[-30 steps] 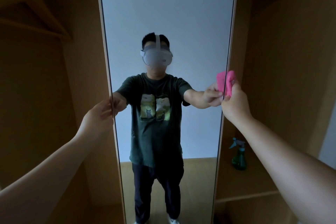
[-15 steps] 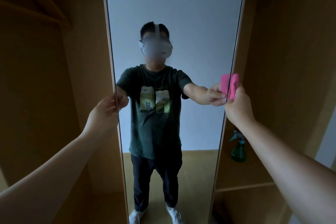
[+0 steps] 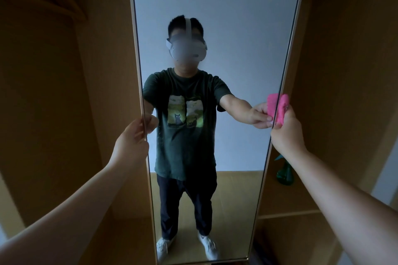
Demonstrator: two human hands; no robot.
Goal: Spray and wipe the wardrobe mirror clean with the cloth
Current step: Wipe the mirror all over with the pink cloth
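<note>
Wardrobe (image 3: pixel 53 92): dim wooden panels stand on both sides, at 9 and 3 o'clock.
Mirror (image 3: pixel 215 17): tall, upright and pale-framed, running through the centre from 12 to 6 o'clock; it reflects the person standing with arms out.
Cloth (image 3: pixel 283 107): pink and folded, against the mirror's right edge at 3 o'clock.
Right hand (image 3: pixel 286 133): fingers curled round the cloth, gripping it from below.
Left hand (image 3: pixel 131 142): at 9 o'clock, fingers wrapped round the mirror's left edge, holding it.
Open room: the full width of glass lies between the hands, with bare glass above towards 12 o'clock.
Spray bottle (image 3: pixel 284 175): green, on a shelf (image 3: pixel 286 214) at 4 o'clock, near the right frame and partly hidden by the right forearm.
</note>
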